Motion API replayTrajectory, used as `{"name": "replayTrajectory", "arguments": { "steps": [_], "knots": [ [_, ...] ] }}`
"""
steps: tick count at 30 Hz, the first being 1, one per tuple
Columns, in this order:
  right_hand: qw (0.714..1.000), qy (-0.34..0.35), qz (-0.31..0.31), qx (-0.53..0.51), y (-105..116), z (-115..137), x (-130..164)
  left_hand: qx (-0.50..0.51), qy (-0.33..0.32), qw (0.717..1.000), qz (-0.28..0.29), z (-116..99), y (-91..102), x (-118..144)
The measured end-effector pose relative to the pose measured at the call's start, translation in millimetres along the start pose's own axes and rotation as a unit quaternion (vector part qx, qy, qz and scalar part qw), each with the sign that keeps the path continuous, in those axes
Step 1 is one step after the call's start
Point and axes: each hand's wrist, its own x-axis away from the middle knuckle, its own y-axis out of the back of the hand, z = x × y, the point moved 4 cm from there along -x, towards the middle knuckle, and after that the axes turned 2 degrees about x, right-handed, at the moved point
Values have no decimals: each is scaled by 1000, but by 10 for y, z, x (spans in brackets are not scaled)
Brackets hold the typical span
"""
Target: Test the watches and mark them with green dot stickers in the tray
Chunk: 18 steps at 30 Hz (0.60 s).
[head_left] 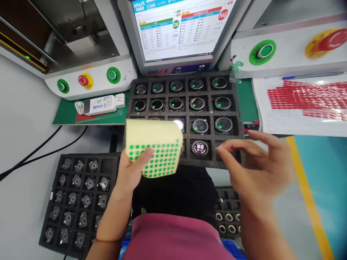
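My left hand (pixel 132 169) holds a pale yellow sheet of green dot stickers (pixel 154 148) over the front left of a black foam tray (pixel 238 108). The tray holds several round watch bodies (pixel 200 126), many with a green dot on the glass; one at the front (pixel 200 147) shows lit digits. My right hand (pixel 257 166) hovers over the tray's front right corner, blurred, thumb and forefinger pinched together; I cannot make out anything between them.
A second black tray with small metal parts (pixel 78 198) lies at the lower left. A monitor (pixel 179 29) showing OK and NG stands behind. Machines with green and red buttons (pixel 86 79) flank it. A printed sheet with red marks (pixel 306 101) lies at right.
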Motion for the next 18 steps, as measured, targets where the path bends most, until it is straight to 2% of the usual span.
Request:
{"name": "replayTrajectory", "arguments": {
  "steps": [2, 4, 6, 10, 13, 18],
  "knots": [
    [995, -81, 53, 10, -11, -214, -8, -12, -42, 997, -69, -57, 121, -27],
    [984, -129, 120, 20, -66, -365, 14, -19, -59, 993, -102, -88, 195, -40],
    [977, -139, 161, 36, -125, -428, 39, -22, -62, 992, -111, -95, 230, -49],
    [972, -120, 189, 74, -208, -411, 55, -15, -48, 991, -123, -38, 249, -58],
    [969, -112, 195, 103, -217, -378, 64, 7, -11, 994, -109, 52, 200, -42],
    [952, -126, 207, 187, -199, -426, 89, 59, 50, 997, -31, 147, 58, -26]
  ]
}}
